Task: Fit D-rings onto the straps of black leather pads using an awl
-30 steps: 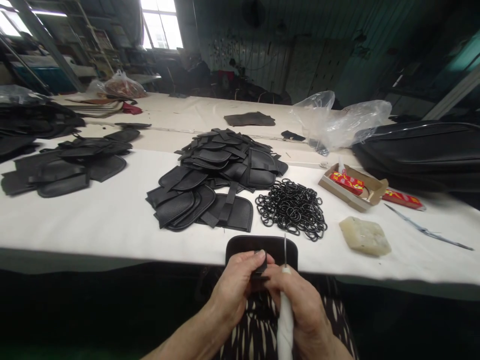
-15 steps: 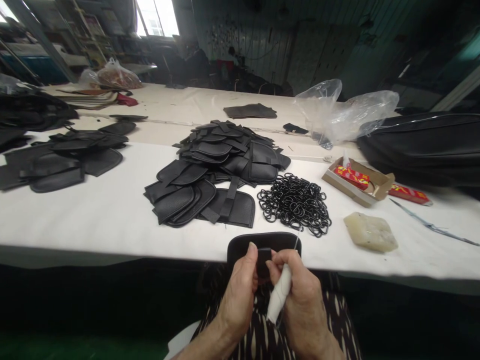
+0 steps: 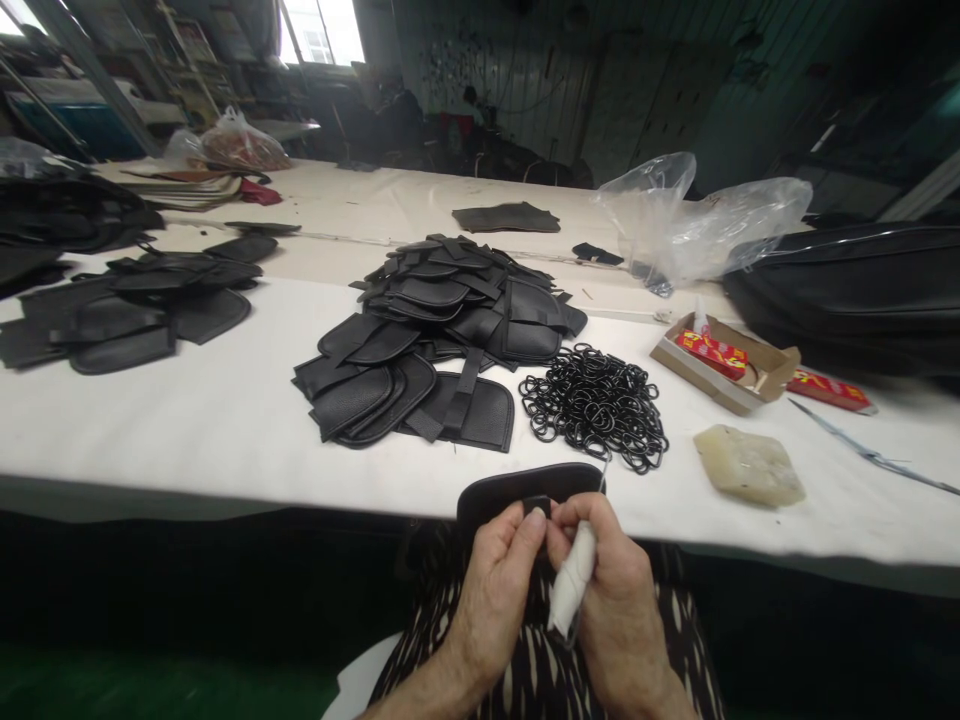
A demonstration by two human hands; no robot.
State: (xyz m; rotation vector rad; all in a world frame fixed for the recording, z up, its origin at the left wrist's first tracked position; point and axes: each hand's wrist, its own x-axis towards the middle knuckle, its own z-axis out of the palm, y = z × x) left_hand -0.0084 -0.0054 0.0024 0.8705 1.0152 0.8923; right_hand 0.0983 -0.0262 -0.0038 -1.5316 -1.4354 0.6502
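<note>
At the table's front edge a black leather flap (image 3: 495, 487) with a rounded top is held over my lap. My left hand (image 3: 499, 570) is closed on its short black strap (image 3: 537, 505), the thumb pressed near the strap's end. My right hand (image 3: 619, 585) is closed round an awl-like tool (image 3: 574, 580) with a white wrapped handle; its thin metal shaft points up past the flap's right edge. The fingertips of my right hand also meet the strap beside my left thumb. Whether they pinch it is hidden.
Beyond the flap lie a heap of black D-rings (image 3: 596, 410) and a pile of black leather flaps (image 3: 450, 320). To the right are a yellowish wax-like block (image 3: 748, 465), a cardboard box (image 3: 739, 395) with red packets, and scissors-like metal blades (image 3: 862, 448). More black pieces (image 3: 142, 305) lie left.
My left thumb has shifted right and down over the strap, closer to my right fingers. My right hand and the tool have moved slightly right. The camera view has shifted a little.
</note>
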